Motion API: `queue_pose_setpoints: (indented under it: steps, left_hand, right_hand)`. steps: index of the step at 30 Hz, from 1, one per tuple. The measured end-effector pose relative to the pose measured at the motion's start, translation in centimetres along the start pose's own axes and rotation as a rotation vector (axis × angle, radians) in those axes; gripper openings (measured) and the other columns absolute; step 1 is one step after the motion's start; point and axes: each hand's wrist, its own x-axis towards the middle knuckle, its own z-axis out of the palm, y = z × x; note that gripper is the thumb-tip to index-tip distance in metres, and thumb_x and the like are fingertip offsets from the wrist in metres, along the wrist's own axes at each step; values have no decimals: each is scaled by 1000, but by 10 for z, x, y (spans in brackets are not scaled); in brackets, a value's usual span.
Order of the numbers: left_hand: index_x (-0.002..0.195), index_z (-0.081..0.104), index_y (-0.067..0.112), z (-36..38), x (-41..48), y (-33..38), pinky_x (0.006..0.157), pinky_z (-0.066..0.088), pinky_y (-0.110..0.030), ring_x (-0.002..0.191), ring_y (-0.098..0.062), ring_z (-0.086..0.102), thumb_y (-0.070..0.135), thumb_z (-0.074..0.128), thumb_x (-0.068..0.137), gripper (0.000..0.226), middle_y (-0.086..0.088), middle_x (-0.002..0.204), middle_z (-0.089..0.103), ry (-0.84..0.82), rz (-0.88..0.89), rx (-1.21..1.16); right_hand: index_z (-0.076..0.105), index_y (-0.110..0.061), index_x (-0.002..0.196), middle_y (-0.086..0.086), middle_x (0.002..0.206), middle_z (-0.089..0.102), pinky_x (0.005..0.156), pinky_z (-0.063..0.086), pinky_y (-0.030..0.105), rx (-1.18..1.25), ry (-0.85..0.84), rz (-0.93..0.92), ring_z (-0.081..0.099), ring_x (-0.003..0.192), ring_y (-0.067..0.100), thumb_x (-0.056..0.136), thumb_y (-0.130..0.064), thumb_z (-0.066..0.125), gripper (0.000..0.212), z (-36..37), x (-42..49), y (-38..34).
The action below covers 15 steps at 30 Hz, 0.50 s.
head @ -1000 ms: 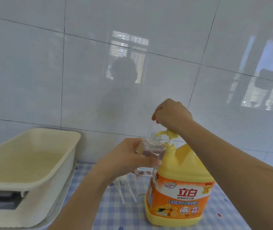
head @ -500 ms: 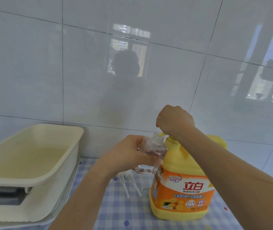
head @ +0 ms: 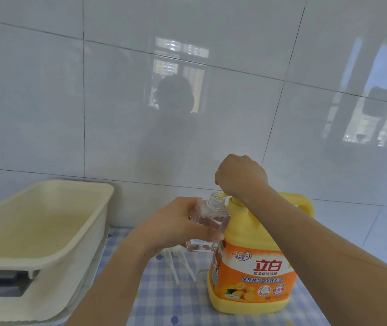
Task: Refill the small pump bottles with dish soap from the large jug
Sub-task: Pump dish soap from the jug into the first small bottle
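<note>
Lower centre of frame: left hand (head: pixel 176 228) fingers wrapped around the small clear bottle (head: pixel 207 222), upright, open neck just left of the jug (head: pixel 256 262) spout; right hand (head: pixel 240 177) fisted, pressing its pump head.

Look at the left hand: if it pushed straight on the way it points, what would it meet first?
Probably the yellow jug: the left hand holds the small clear bottle right beside it, though depth is uncertain.
</note>
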Motion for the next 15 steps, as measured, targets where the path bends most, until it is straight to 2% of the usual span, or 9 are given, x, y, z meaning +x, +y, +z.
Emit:
queue_pose_setpoints:
  steps: [3, 6, 10, 15]
  left_hand:
    - [106, 69, 32, 0, 1, 0, 70, 58, -23, 84, -3, 71, 27, 81, 75, 33, 15, 94, 76, 7, -7, 11]
    - [104, 71, 31, 0, 2, 0, 73, 60, -26, 84, -6, 72, 28, 82, 74, 33, 13, 94, 76, 28, -7, 0]
    - [104, 72, 30, 1, 0, 3, 64, 51, -21, 83, -4, 71, 26, 82, 72, 33, 12, 94, 77, 48, 12, -29]
    - [106, 71, 31, 2, -1, 7, 58, 50, -14, 81, -3, 70, 26, 81, 74, 34, 13, 95, 76, 67, 19, -67]
  right_hand:
    - [60, -11, 80, 3, 77, 55, 57, 36, 27, 15, 2, -9, 50, 68, 22, 88, -10, 50, 12, 0, 1, -1]
    - [68, -12, 98, 4, 86, 60, 63, 41, 30, 43, 20, -1, 53, 74, 25, 87, -11, 49, 22, -2, 2, -1]
    - [71, -14, 99, 4, 94, 68, 67, 48, 31, 85, 37, 1, 62, 82, 25, 82, -9, 45, 32, -11, 5, -2]
    - [71, -16, 98, 3, 92, 69, 61, 42, 27, 37, 118, -35, 61, 77, 23, 80, -7, 43, 35, -24, 9, -8]
